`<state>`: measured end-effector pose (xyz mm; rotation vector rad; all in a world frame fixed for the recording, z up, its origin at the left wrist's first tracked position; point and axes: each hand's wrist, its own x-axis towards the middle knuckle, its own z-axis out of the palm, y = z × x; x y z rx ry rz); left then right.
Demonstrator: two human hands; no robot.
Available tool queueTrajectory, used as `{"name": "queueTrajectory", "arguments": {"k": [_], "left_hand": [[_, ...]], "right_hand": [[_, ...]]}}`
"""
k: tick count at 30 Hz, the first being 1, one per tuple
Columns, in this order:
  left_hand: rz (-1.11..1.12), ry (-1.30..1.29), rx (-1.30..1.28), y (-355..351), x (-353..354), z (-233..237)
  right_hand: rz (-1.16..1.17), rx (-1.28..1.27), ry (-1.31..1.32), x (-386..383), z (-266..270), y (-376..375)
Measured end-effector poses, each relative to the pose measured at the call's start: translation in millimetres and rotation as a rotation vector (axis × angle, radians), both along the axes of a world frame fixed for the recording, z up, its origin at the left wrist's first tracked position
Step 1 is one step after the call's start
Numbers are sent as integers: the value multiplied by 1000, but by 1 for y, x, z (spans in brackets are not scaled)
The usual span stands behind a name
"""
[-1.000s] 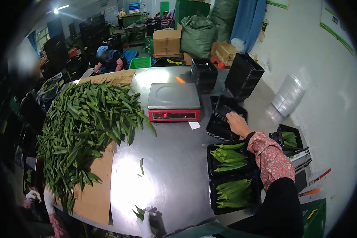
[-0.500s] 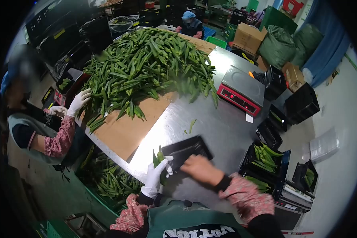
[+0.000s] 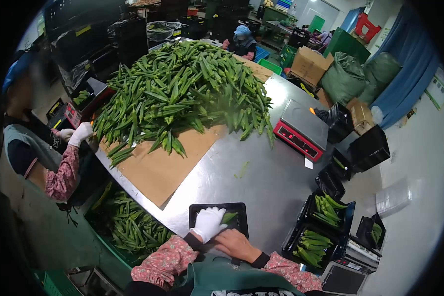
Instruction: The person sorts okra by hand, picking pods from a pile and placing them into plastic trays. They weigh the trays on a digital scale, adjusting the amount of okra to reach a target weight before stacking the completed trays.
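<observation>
A black tray lies on the metal table just in front of the body. My left hand, in a white glove, reaches into it with fingers curled over green okra that shows at its right side. My bare right hand rests at the tray's near edge, close to the glove, its fingers partly hidden; whether it holds anything is not visible. A large heap of okra covers the far part of the table.
A red and silver scale stands at the table's right. Filled okra trays sit at the lower right. Brown cardboard lies under the heap's near edge. A co-worker in white gloves stands at the left.
The black tray has come nearer the body and turned straight. My left hand has lowered its okra into the tray. My right hand has moved back beside it. The co-worker's hand has drawn back from the heap.
</observation>
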<state>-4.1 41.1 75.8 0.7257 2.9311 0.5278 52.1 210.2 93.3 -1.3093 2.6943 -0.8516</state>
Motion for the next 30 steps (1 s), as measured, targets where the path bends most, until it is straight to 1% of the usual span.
{"name": "queueTrajectory", "arguments": {"k": [1, 3, 6, 8, 10, 12, 14, 16, 18, 20, 21, 22, 24, 25, 26, 28, 30], "left_hand": [[-7, -68, -14, -4, 1, 10], [-21, -59, 71, -11, 4, 7], [-54, -98, 187, -22, 4, 2], [-81, -177, 200, -25, 1, 6], [-79, -167, 239, -28, 3, 8], [-18, 60, 367, -28, 4, 18], [62, 51, 587, -27, 1, 30], [142, -9, 750, -28, -9, 31], [227, -71, 887, -29, -26, 34], [311, -111, 946, -33, -46, 35], [338, -191, 1030, -33, -55, 9], [347, -216, 999, -39, -68, 20], [368, -228, 1004, -47, -90, 19], [388, -315, 1067, -49, -100, 25], [474, -523, 1085, -52, -109, 23], [515, -581, 1153, -50, -130, 22], [487, -642, 1179, -50, -150, 6]], "right_hand": [[-24, -44, -11, 3, 2, 0], [-85, -122, -39, 3, 5, 0], [-179, -177, -192, 1, 10, 1], [-239, -256, -174, -8, 23, 0], [-333, -279, -196, -19, 32, 5], [-464, -391, -146, -47, 50, 7], [-671, -441, -365, -78, 33, 27], [-894, -564, -601, -127, 34, 39], [-903, -716, -562, -188, 13, 56], [-939, -778, -608, -245, 10, 62], [-972, -719, -626, -271, 10, 60], [-1004, -660, -643, -297, 10, 54], [-1084, -486, -650, -343, 8, 36], [-1127, -404, -653, -361, 2, 29], [-1154, -348, -638, -375, -5, 23], [-1204, -234, -606, -400, -24, 20], [-1203, -329, -643, -406, -39, 24]]}}
